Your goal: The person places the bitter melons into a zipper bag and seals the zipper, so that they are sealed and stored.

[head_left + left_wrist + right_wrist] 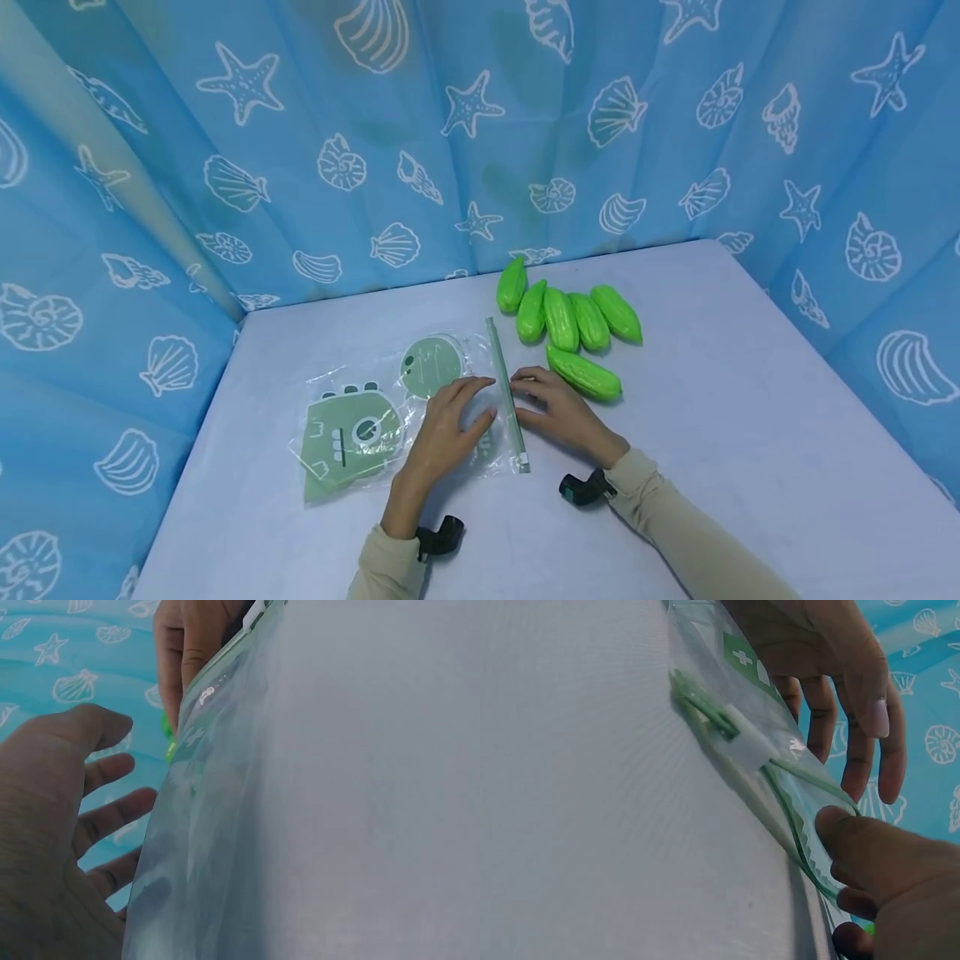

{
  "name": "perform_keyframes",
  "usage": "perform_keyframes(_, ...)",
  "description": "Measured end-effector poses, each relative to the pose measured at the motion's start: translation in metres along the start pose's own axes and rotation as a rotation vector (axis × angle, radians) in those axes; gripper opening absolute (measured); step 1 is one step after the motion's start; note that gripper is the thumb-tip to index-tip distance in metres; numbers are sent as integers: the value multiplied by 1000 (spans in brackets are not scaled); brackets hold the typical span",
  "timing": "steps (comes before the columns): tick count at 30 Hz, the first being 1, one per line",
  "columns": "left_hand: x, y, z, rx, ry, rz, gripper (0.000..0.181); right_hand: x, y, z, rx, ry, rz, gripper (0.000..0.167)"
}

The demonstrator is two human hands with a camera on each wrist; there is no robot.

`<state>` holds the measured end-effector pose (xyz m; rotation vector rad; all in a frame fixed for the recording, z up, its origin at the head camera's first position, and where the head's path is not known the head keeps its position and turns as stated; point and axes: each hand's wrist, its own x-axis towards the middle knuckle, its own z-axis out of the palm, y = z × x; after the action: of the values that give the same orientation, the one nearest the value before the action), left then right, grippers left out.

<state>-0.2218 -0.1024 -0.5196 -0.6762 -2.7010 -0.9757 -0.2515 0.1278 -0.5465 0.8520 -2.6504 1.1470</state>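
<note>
A clear slider bag with green dinosaur print (431, 367) lies on the table, its green zip strip (504, 392) toward the right. Over the bag, my left hand (447, 425) hovers with fingers spread and loosely bent, holding nothing. My right hand (562, 412) touches the zip edge from the right, thumb and fingers apart. In the right wrist view, the bag's two green lips (802, 825) stand parted beside a white slider (744, 739). The right thumb (836, 825) meets the lips there; the fingertips are partly hidden.
Several green ridged vegetable-like pieces (562, 321) lie behind the right hand, one (585, 373) close to it. Another dinosaur bag (348, 442) lies flat at left, partly overlapped. A blue shell-patterned curtain (465, 167) surrounds the white table (720, 400).
</note>
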Motion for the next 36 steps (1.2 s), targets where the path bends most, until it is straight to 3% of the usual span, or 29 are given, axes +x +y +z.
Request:
perform_keyframes(7,8,2,-1,56,-10,77,38,-2,-3,1,-160,-49,-61,49)
perform_keyframes(16,30,0,-1,227,-63,197,57,-3,-1,5,-187,-56,-74,49)
perform_keyframes(23,43,3,6,286,-160,176,48,-5,-3,4,-194,-52,-48,49)
perform_keyframes(27,45,5,8,373,-198,141,40,-7,-2,6,-194,-54,-70,47)
perform_keyframes(31,48,6,3,448,-178,139,27,-6,-2,6,-181,-42,-78,45)
perform_keyframes(36,51,6,-6,474,-148,149,19,-3,-1,4,-170,-36,-75,43)
